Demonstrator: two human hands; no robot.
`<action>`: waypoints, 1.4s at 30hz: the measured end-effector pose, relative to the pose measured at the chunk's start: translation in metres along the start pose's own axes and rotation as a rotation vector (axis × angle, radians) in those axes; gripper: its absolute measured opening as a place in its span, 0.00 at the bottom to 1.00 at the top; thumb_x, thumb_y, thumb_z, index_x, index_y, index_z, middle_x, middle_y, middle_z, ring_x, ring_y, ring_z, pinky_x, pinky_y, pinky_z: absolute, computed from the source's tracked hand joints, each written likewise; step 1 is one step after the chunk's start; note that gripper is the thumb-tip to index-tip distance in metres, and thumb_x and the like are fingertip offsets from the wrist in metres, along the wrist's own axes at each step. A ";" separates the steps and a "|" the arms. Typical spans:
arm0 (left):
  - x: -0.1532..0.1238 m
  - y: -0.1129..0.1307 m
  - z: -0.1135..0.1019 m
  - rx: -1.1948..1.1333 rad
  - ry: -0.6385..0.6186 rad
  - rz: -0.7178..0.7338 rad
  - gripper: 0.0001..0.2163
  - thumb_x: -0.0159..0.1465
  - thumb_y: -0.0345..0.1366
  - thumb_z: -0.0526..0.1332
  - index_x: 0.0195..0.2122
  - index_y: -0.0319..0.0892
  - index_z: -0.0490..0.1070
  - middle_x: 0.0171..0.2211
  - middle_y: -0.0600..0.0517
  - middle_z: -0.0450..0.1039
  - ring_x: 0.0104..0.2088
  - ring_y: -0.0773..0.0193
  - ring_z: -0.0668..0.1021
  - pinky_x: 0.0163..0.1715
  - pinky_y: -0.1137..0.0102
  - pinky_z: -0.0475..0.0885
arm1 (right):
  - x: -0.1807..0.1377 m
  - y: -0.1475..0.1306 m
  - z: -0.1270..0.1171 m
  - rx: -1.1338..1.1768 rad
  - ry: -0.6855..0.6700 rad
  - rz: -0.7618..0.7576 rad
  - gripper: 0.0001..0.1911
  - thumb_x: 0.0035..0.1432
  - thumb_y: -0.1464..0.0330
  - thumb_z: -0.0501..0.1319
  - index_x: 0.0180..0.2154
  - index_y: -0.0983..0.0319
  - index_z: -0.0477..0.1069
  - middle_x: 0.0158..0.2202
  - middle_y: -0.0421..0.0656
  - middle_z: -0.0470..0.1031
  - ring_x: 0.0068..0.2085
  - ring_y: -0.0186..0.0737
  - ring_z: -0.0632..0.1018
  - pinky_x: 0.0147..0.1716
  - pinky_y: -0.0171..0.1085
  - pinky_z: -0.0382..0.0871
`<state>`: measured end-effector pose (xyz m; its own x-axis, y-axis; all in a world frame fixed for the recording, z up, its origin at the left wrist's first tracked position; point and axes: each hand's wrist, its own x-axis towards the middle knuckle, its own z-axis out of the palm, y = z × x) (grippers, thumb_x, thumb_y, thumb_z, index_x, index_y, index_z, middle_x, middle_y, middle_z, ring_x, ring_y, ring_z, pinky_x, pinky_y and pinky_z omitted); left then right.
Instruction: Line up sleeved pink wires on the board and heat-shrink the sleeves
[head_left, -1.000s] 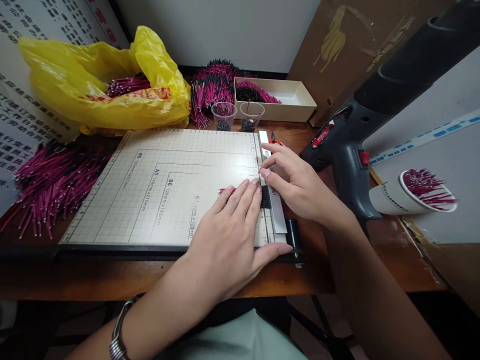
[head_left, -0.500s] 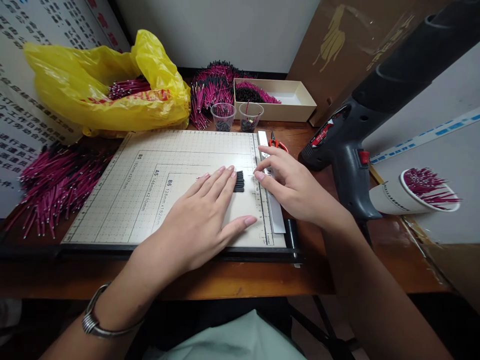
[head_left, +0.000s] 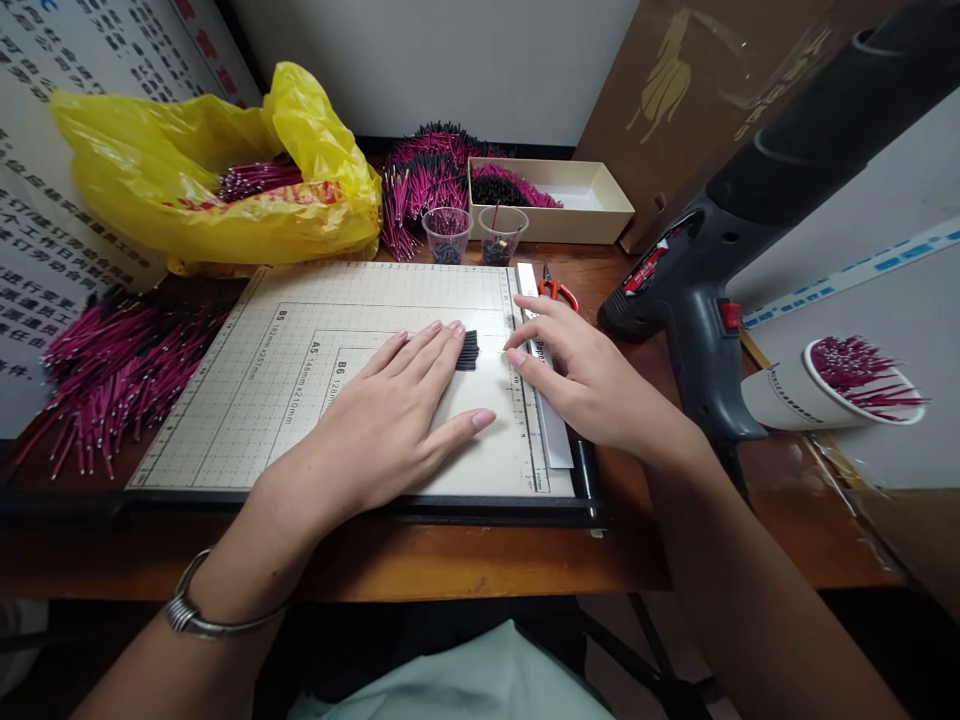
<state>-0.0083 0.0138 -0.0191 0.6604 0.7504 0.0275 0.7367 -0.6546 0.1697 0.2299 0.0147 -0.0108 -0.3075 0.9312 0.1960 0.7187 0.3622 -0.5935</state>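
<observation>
My left hand (head_left: 382, 410) lies flat, fingers stretched out, over a row of thin leads on the paper trimmer's board (head_left: 300, 460). The black ends (head_left: 467, 351) of the leads stick out past its fingertips, side by side; the rest is hidden under the hand. At the trimmer's right edge, my right hand (head_left: 585, 370) hovers over the white strip (head_left: 555, 440), its fingers bent and loosely spread. Its thumb and forefinger tips are near each other, with nothing discernible between them, a short way right of the black ends.
Magenta leads with black ends lie in a pile (head_left: 127, 370) at left, in a yellow bag (head_left: 322, 150) and by an open box (head_left: 600, 215). Two clear cups (head_left: 502, 235), red-handled pliers (head_left: 559, 290), a heat gun (head_left: 697, 300) and a white cup (head_left: 780, 395) surround the board.
My left hand has slid slightly left and the row of black ends has shifted left with it. My right hand's fingertips have moved a little left.
</observation>
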 end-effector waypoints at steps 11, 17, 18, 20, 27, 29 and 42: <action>0.002 0.006 -0.009 0.072 0.375 -0.106 0.10 0.75 0.38 0.58 0.47 0.46 0.80 0.54 0.45 0.81 0.57 0.46 0.80 0.67 0.40 0.62 | -0.001 -0.001 -0.002 -0.019 -0.001 0.022 0.12 0.69 0.60 0.56 0.43 0.58 0.75 0.70 0.53 0.68 0.73 0.54 0.67 0.70 0.63 0.59; 0.005 0.010 -0.015 0.090 0.373 -0.137 0.08 0.73 0.36 0.61 0.40 0.47 0.81 0.42 0.47 0.83 0.45 0.47 0.80 0.51 0.45 0.68 | -0.002 -0.004 -0.004 -0.027 -0.004 0.030 0.12 0.69 0.61 0.56 0.44 0.59 0.75 0.71 0.55 0.67 0.73 0.53 0.66 0.71 0.62 0.59; 0.006 0.010 -0.015 0.088 0.366 -0.145 0.09 0.73 0.36 0.61 0.39 0.47 0.81 0.41 0.47 0.83 0.45 0.47 0.80 0.50 0.46 0.67 | -0.002 -0.004 -0.004 -0.027 -0.006 0.033 0.12 0.69 0.60 0.56 0.44 0.59 0.75 0.71 0.55 0.67 0.73 0.53 0.66 0.71 0.62 0.59; 0.007 0.009 -0.015 0.084 0.361 -0.146 0.10 0.73 0.36 0.61 0.39 0.47 0.82 0.41 0.47 0.84 0.45 0.47 0.80 0.51 0.46 0.67 | -0.003 -0.004 -0.004 -0.025 -0.012 0.033 0.12 0.69 0.60 0.56 0.44 0.59 0.75 0.71 0.54 0.67 0.73 0.54 0.66 0.71 0.62 0.59; 0.008 0.006 -0.011 0.082 0.358 -0.113 0.10 0.74 0.36 0.60 0.38 0.47 0.81 0.40 0.49 0.84 0.44 0.49 0.78 0.50 0.47 0.64 | -0.003 -0.004 -0.003 -0.029 -0.014 0.025 0.12 0.69 0.61 0.57 0.45 0.58 0.75 0.71 0.53 0.67 0.73 0.54 0.66 0.71 0.63 0.59; 0.008 0.006 -0.011 0.081 0.364 -0.115 0.10 0.74 0.36 0.60 0.38 0.47 0.81 0.40 0.49 0.83 0.44 0.49 0.78 0.50 0.47 0.64 | -0.003 -0.004 -0.003 -0.031 -0.017 0.024 0.12 0.69 0.60 0.56 0.45 0.58 0.75 0.71 0.52 0.67 0.73 0.55 0.66 0.71 0.64 0.59; 0.008 0.007 -0.013 0.058 0.346 -0.121 0.10 0.73 0.35 0.61 0.36 0.47 0.80 0.40 0.49 0.84 0.43 0.50 0.79 0.50 0.47 0.63 | -0.002 -0.004 -0.002 -0.039 -0.024 0.019 0.12 0.70 0.61 0.56 0.45 0.59 0.75 0.71 0.54 0.67 0.73 0.54 0.66 0.71 0.64 0.58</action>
<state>0.0002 0.0172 -0.0047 0.4873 0.8027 0.3439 0.8199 -0.5561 0.1362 0.2286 0.0113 -0.0077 -0.3078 0.9369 0.1656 0.7485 0.3459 -0.5657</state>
